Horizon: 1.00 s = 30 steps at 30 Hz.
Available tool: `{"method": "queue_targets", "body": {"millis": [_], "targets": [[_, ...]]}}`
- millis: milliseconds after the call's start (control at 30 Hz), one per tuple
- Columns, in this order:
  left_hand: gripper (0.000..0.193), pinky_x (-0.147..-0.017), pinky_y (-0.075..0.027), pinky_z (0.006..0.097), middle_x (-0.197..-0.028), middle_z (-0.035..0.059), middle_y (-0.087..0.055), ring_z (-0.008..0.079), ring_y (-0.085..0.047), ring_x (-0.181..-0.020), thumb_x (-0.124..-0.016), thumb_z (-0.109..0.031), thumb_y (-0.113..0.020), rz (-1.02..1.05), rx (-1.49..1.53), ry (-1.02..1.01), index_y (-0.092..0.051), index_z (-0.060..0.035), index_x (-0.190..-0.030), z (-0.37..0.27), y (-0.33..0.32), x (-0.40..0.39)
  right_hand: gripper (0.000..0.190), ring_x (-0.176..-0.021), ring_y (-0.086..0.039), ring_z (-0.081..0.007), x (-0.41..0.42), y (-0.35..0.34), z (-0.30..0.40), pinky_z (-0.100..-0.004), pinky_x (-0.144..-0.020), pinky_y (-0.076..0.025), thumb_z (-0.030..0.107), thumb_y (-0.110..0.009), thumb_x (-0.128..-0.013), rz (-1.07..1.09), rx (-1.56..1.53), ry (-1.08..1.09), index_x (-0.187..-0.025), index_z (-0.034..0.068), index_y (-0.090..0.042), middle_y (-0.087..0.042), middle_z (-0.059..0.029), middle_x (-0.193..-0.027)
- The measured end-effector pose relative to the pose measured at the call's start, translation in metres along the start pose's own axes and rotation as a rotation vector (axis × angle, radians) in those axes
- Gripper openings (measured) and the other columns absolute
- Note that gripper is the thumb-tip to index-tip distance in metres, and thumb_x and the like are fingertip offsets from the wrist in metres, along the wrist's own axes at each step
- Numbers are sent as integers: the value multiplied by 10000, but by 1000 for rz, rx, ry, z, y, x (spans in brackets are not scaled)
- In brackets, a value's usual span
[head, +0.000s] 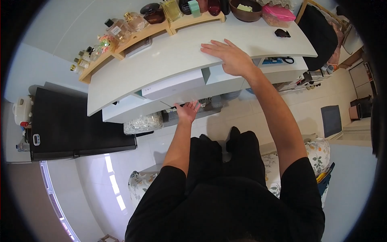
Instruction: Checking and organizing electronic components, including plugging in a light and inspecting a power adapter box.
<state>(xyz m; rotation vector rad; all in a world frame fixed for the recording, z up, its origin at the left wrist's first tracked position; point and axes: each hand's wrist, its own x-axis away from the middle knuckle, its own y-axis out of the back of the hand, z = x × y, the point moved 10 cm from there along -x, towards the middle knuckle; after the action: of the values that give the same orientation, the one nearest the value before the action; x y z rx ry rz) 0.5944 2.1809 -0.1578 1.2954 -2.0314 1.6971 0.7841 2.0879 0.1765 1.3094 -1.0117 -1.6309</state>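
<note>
My right hand (228,57) rests palm down, fingers spread, at the front edge of a white tabletop (169,57). Lower and to its left, my left hand (187,112) is palm up with its fingers at the underside of the white drawer unit (133,109) below that top. Whether those fingertips touch the unit is hard to tell. A white box (175,84) lies in the open compartment between the top and the drawer fronts. Scissors (287,60) and a blue packet (272,60) lie in the compartment to the right. A dark hair claw clip (282,33) sits on the tabletop.
Perfume bottles (118,30) line a wooden riser (142,37) along the back. A brown bowl (246,13) and a pink-lidded container (278,16) stand at the back right. A black fridge (72,121) is at the left; a clear-wrapped bundle (143,124) lies under the unit. Floral-covered furniture is behind me.
</note>
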Motion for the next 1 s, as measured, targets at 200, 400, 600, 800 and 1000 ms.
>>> {"method": "queue_targets", "body": {"millis": [200, 400, 600, 800, 1000], "targets": [[491, -887, -448, 446, -983, 96, -469, 245, -507, -845, -950, -372, -544, -358, -598, -392, -485, 43, -1207, -43, 17, 69, 691, -1369, -362, -322, 47, 10, 37, -436, -1151, -262, -84, -531, -685, -356, -109, -149, -1359, 54, -465, -377, -132, -1491], [537, -881, -431, 324, -1190, 150, -526, 228, -529, -1046, -952, -291, -558, -366, -934, -1229, -416, 33, -1356, -174, -61, 170, 646, -1320, -390, -399, 83, -49, 78, -431, -1105, -308, 53, -584, -772, -633, -521, -463, -1372, -50, -369, -385, -281, -1419], [644, -1038, -350, 348, -1322, 242, -509, 297, -481, -1240, -942, -291, -579, -169, -922, -957, -343, 99, -1396, -176, -101, 173, 621, -1179, -526, -396, 53, -115, 53, -431, -1011, -403, 218, -631, -843, -464, -954, -781, -1319, -112, -409, -513, -293, -1280], [410, -885, -409, 338, -994, 104, -510, 203, -492, -940, -915, -337, -627, -256, -808, -1043, -469, 5, -1078, -176, -49, 201, 538, -1108, -521, -283, 106, -115, 86, -372, -973, -400, 269, -647, -882, -681, -1250, -857, -1219, -107, -460, -522, -211, -1174], [431, -851, -454, 374, -1094, 101, -535, 196, -519, -1017, -890, -320, -652, -157, -643, -687, -476, -38, -1165, -131, 6, 232, 481, -1023, -545, -193, 173, -90, 105, -308, -888, -433, 287, -675, -889, -560, -1372, -1059, -1153, -56, -466, -563, -160, -1093]]}}
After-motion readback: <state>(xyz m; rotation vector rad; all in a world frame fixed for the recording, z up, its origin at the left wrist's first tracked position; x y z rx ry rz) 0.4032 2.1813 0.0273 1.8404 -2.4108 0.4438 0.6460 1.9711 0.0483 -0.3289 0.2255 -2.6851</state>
